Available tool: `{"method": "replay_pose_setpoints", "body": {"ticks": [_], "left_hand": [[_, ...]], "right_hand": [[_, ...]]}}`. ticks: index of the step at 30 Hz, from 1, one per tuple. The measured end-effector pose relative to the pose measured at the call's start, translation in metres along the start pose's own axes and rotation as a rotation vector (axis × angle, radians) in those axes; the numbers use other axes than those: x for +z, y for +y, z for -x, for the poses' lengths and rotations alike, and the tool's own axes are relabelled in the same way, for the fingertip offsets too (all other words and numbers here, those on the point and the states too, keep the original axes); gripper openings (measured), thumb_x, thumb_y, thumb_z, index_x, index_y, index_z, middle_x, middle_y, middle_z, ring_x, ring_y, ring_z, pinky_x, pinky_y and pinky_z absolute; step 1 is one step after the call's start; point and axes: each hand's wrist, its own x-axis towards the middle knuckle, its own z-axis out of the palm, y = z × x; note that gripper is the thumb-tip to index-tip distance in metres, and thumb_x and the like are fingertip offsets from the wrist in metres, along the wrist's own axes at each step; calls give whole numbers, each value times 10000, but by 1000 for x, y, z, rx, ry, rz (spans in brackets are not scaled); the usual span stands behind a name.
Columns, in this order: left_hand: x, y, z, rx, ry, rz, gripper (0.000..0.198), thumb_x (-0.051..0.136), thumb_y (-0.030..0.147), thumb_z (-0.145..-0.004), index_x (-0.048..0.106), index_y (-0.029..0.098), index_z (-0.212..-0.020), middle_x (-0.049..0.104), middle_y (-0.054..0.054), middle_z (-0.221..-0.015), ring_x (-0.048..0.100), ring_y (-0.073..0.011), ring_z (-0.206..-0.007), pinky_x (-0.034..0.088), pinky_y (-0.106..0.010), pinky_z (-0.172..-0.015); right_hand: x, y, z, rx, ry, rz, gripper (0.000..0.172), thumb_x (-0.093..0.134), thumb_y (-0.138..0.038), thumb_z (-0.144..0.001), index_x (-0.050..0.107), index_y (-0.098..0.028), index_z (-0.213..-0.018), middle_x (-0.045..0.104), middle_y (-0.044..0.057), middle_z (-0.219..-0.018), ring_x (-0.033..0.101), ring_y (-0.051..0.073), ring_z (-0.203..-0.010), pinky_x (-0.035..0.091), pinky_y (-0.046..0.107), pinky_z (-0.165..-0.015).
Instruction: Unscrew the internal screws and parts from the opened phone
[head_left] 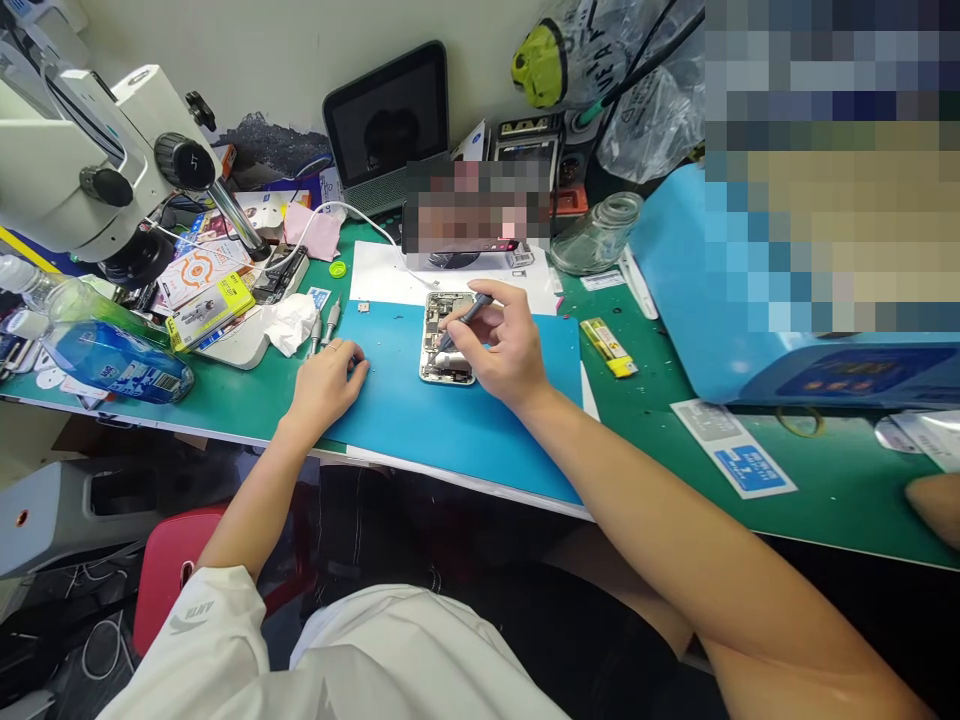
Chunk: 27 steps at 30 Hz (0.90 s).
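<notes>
An opened phone (435, 372) with its inner parts showing lies on the blue mat (390, 410). My right hand (504, 345) is over its right side, fingers closed round a dark pen-like tool (474, 311) whose lower end points down at the phone. My left hand (330, 383) rests at the mat's left edge with its fingers curled; whether anything is under them is hidden. Two grey screwdriver-like tools (331, 322) lie just beyond it. A small metal piece (364, 307) sits near the mat's upper left corner.
A microscope (127, 180) stands at the left, above bottles (120, 360) and boxes (210, 312). Behind the mat are white paper (375, 270), a dark-screened device (390, 115) and a glass jar (598, 235). A yellow packet (609, 348) and a blue machine (720, 345) are at the right.
</notes>
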Motion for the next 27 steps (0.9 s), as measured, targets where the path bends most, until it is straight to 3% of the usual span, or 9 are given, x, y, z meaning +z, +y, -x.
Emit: {"method": "replay_pose_setpoints", "body": {"ticks": [5, 10, 15, 18, 23, 27], "left_hand": [[2, -3, 6, -2, 31, 72, 165, 521, 309, -970, 652, 229, -1030, 672, -34, -997, 638, -183, -905, 440, -278, -726], [1, -3, 19, -20, 78, 130, 231, 533, 309, -972, 648, 231, -1155, 679, -31, -1033, 629, -159, -825, 450, -270, -728], [3, 3, 36, -12, 176, 155, 298, 526, 313, -990, 607, 222, -1262, 673, -37, -1081, 581, -132, -735, 467, -267, -734], [8, 11, 45, 37, 232, 156, 291, 474, 317, -1023, 609, 192, -1248, 672, -59, -1057, 598, -141, -785, 490, -275, -773], [17, 32, 49, 306, 165, 143, 310, 450, 360, -1037, 654, 184, -1189, 691, -95, -1055, 644, -196, -975, 519, -323, -868], [22, 48, 39, 718, 25, 56, 454, 483, 457, -1016, 603, 135, -1313, 644, -148, -1267, 604, -277, -1164, 497, -406, -980]], "right_hand": [[0, 2, 1, -3, 9, 1, 423, 659, -347, -914, 462, -278, -1282, 721, 2, -928, 727, 159, -806, 628, 302, -705], [-1, 3, 2, 7, 6, -11, 428, 665, -324, -907, 463, -281, -1283, 725, 5, -943, 727, 155, -787, 630, 302, -703], [0, 1, 1, -8, 11, 13, 420, 659, -347, -911, 463, -275, -1276, 721, 1, -923, 734, 164, -815, 630, 301, -696], [0, 0, 1, -18, 1, 30, 408, 648, -343, -920, 462, -282, -1278, 718, 3, -924, 738, 174, -824, 635, 312, -690], [-2, -2, 2, -34, -9, 68, 397, 629, -325, -938, 460, -291, -1296, 718, 9, -918, 741, 186, -824, 650, 331, -705], [-2, -2, 2, -41, 15, 94, 404, 625, -327, -942, 450, -271, -1303, 717, 5, -924, 727, 155, -761, 642, 294, -688]]}}
